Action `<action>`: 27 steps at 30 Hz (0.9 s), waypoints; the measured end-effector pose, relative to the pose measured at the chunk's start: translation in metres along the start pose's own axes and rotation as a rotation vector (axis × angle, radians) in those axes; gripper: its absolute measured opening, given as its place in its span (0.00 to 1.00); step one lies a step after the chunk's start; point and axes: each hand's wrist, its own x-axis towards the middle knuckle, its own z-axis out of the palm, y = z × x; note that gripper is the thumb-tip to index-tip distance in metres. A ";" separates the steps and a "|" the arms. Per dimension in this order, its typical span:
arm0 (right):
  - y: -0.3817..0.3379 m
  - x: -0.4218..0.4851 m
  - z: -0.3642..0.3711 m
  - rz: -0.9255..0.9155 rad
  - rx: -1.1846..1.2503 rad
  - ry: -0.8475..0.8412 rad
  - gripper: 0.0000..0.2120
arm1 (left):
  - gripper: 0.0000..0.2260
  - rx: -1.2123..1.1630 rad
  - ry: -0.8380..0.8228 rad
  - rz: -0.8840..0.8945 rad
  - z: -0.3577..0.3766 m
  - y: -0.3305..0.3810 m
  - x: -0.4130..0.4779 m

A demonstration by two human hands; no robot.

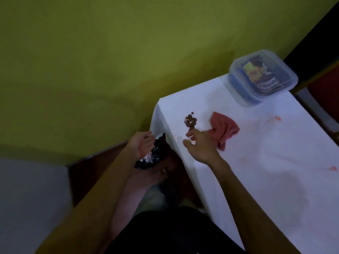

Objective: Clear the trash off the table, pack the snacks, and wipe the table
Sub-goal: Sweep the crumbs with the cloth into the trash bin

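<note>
right hand [200,146]: over the near-left corner of the table [256,171], back of hand up, fingers loosely bent, thumb apart. Nothing visible in it; motion blur, so I can't tell whether the fingertips touch the surface.
crumbs [190,121]: small brown pile on the table, just past the right fingertips. Contact not clear.
cloth [224,131]: reddish rag, bunched up, lying on the table just right of the right hand, touching or nearly touching the knuckles.
left hand [141,146]: off the table's left edge, palm up, fingers straight and together, lying across the mouth of the bag. Can't tell if it holds the rim.
bag [161,143]: black, mouth open, beside the table's left edge and below its top.
trash [146,158]: white crumpled bits plus something shiny in the bag, partly under the left hand.
table: white cover, faint reddish smears.
stains: one red spot [278,118] right of the cloth, another [332,168] at the right edge of view.
box [245,99]: clear plastic, lid on, at the far corner, well apart from both hands.
snacks [256,74]: coloured packets inside the box.
wall [91,61]: green, behind the table.
</note>
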 end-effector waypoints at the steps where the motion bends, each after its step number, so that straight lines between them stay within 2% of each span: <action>1: -0.007 -0.004 0.010 -0.023 0.004 -0.044 0.14 | 0.20 -0.015 0.017 -0.006 -0.008 -0.002 -0.005; 8: -0.038 -0.017 0.076 -0.041 -0.011 -0.283 0.11 | 0.18 -0.196 0.085 -0.048 -0.079 -0.023 -0.029; 14: -0.047 -0.009 0.120 0.011 -0.041 -0.389 0.07 | 0.20 -0.351 0.117 -0.089 -0.130 -0.035 -0.041; 18: -0.044 0.008 0.151 0.054 -0.044 -0.396 0.02 | 0.19 -0.332 0.150 -0.111 -0.156 -0.043 -0.029; 25: -0.015 0.046 0.214 0.265 0.045 -0.445 0.05 | 0.17 -0.162 0.195 -0.249 -0.168 -0.075 0.022; 27: 0.000 0.065 0.234 0.344 0.096 -0.440 0.10 | 0.16 -0.181 0.204 -0.256 -0.168 -0.087 0.047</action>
